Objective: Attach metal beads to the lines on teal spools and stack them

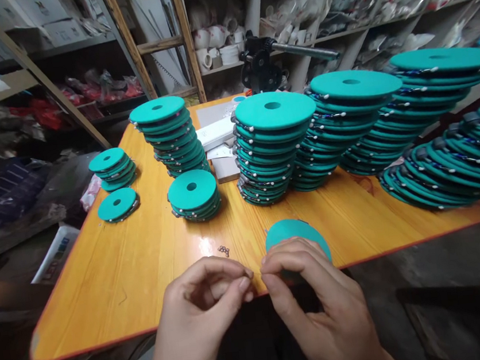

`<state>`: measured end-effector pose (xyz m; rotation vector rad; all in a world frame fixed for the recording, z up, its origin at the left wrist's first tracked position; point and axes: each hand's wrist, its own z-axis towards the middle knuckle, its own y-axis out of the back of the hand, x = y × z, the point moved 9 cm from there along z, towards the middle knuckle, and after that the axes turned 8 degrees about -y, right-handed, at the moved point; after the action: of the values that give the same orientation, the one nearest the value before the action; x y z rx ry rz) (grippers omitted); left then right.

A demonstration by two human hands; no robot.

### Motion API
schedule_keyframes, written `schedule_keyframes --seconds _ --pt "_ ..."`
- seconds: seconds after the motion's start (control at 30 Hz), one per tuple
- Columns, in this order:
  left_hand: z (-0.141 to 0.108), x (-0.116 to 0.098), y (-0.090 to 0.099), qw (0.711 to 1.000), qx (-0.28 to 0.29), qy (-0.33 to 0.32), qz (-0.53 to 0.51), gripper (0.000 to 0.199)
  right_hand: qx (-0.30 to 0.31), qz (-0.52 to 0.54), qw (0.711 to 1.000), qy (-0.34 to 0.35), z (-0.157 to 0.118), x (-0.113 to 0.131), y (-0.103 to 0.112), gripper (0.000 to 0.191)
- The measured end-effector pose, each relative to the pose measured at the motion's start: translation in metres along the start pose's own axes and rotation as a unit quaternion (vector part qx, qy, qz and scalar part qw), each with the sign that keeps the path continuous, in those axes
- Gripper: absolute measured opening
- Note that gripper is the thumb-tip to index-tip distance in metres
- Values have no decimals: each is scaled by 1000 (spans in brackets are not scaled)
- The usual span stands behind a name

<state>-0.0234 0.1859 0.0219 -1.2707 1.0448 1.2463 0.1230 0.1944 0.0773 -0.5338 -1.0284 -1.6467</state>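
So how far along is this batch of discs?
Much looks done: tall stacks of teal discs with beaded rims fill the table. In hand: a single disc held by the right hand, the left hand pinching at its edge. Remaining: a few small dark beads lie loose; how many discs remain, I cannot tell.

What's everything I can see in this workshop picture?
Orange wooden table: one, orange, in front of the person.
Stacks of flat round teal discs: seven, teal, on the table.
Single flat teal disc: one, teal, table's left side.
Flat teal disc by the hands: one, teal, at the near table edge, partly behind the right hand.
Small dark metal beads: several, dark, on the table near the hands.
White oblong box: one, white, far end of the table.
Black geared metal mechanism: one, black, beyond the table.
White ceramic mugs: several, white, on back shelves.
Left hand: one, bare, at the near table edge.
Right hand: one, bare, beside the left hand.
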Motion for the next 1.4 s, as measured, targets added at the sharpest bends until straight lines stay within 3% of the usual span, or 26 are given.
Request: schedule_keyframes --seconds 0.37,0.6,0.8,1.4 --pt "0 8 1 998 -4 42 -35 9 15 -6 1000 7 0 0 -3 11" --pt "1 -2 -4 999 24 -8 23 11 25 -9 1000 10 -2 0 -3 11" --pt "-1 6 -2 1000 4 21 -12 13 32 -18 999 10 -2 0 -5 10" --pt "-3 6 -6 1000 29 -3 -12 17 79 -43 996 0 -2 -2 -12 10"
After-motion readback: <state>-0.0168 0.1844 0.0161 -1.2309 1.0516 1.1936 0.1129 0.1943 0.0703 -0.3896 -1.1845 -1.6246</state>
